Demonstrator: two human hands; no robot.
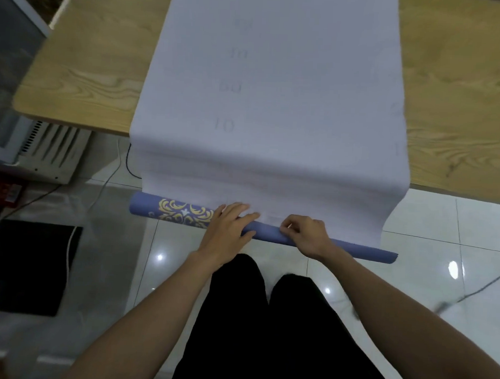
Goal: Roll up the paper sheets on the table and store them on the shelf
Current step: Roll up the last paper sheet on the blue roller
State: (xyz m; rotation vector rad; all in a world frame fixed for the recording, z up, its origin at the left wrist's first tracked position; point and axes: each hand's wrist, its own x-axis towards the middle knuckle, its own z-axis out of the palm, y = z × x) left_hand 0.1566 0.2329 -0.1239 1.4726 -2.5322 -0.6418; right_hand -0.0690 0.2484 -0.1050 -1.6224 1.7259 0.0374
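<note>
Paper sheet (276, 90): pale, lies along wooden table (85, 73), near end draped over the edge | rolled end (173, 211): blue with gold pattern, hangs below the edge above tiled floor (442, 226) | left hand (227, 228): fingers straight, resting on the roll | right hand (304, 234): fingers curled, pinching the roll.

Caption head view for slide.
Left hand rests on, right hand pinches, blue gold-patterned roll of white paper sheet hanging off wooden table.
</note>
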